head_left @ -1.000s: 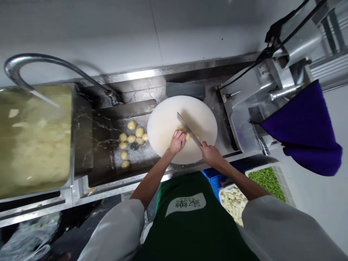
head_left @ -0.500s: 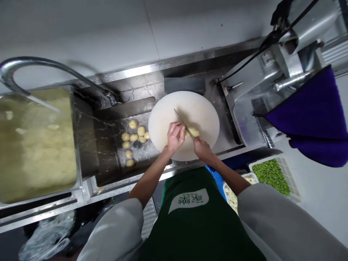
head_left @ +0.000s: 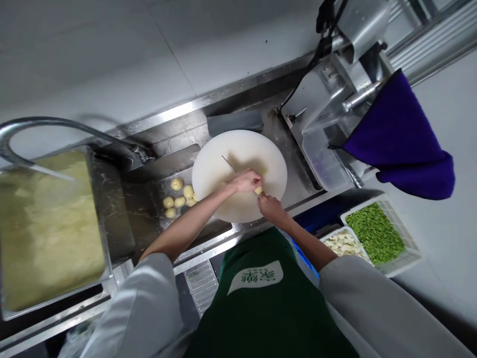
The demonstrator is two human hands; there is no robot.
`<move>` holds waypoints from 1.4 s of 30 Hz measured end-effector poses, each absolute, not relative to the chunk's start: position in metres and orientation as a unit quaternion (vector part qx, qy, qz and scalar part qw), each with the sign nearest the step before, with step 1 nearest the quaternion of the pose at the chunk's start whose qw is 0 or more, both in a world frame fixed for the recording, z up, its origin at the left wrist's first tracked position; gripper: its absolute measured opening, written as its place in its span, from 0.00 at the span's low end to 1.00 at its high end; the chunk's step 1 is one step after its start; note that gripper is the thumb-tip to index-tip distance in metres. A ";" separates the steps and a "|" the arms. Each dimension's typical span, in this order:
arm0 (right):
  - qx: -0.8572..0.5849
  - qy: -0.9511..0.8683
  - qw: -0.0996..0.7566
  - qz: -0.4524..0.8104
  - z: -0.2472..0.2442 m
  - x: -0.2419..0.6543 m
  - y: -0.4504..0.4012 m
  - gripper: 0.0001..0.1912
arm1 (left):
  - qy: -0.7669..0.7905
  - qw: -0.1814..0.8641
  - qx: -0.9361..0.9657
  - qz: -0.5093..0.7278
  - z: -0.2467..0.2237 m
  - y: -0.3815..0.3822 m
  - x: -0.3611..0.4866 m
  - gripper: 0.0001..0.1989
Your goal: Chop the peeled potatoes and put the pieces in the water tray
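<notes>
My right hand (head_left: 271,206) is closed round the handle of a knife (head_left: 227,162) over the round white cutting board (head_left: 212,154). The blade points to the far left, and its middle is hidden under my left hand. My left hand (head_left: 246,181) reaches across the blade, its fingers curled down on a pale yellow piece of peeled potato (head_left: 258,190) beside the knife. Most of that piece is covered by the fingers. To the left, several whole peeled potatoes (head_left: 179,201) lie in the sink basin; my left forearm hides part of that area.
A deep metal tub (head_left: 106,238) of cloudy yellowish water stands left, under a curved faucet (head_left: 70,124). Right of the board are a metal machine (head_left: 313,94) and a hanging purple cloth (head_left: 398,144). Below it sit a basket of chopped greens (head_left: 374,233) and a tray of pale slices (head_left: 346,242).
My left hand has moved right, across the knife blade, onto the potato on its other side. My right hand still holds the knife. The camera view has shifted and tilted.
</notes>
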State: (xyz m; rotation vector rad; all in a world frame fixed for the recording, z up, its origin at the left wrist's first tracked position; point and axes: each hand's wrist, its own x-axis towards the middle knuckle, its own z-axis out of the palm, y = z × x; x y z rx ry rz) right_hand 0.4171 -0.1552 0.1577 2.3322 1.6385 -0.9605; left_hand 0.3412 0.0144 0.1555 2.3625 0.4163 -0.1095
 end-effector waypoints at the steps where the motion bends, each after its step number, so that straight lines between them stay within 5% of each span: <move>1: 0.772 0.543 0.062 -0.323 0.157 0.419 -0.154 0.19 | 0.182 0.386 0.904 0.011 0.159 0.017 0.334 0.17; 6: 0.769 0.535 0.035 -0.348 0.163 0.438 -0.148 0.17 | 0.180 0.261 0.898 0.304 0.134 0.020 0.269 0.13; 9: 0.765 0.541 0.040 -0.346 0.169 0.443 -0.147 0.16 | 0.111 0.186 0.947 0.237 0.086 0.010 0.226 0.20; 13: 0.768 0.558 0.072 -0.305 0.176 0.437 -0.147 0.16 | 0.275 0.176 0.920 0.216 0.049 -0.005 0.192 0.29; 18: 0.765 0.581 0.115 -0.253 0.187 0.433 -0.148 0.18 | 0.261 0.227 0.906 0.245 0.064 -0.011 0.191 0.18; 25: 0.737 0.614 0.117 -0.258 0.210 0.411 -0.156 0.18 | 0.321 0.125 0.855 0.389 0.087 -0.025 0.211 0.04; 36: 0.707 0.627 0.108 -0.308 0.170 0.391 -0.128 0.18 | 0.306 0.241 0.871 0.300 0.072 -0.031 0.229 0.14; 42: 0.730 0.614 0.067 -0.293 0.202 0.406 -0.129 0.18 | 0.331 0.263 0.843 0.332 0.080 -0.027 0.218 0.13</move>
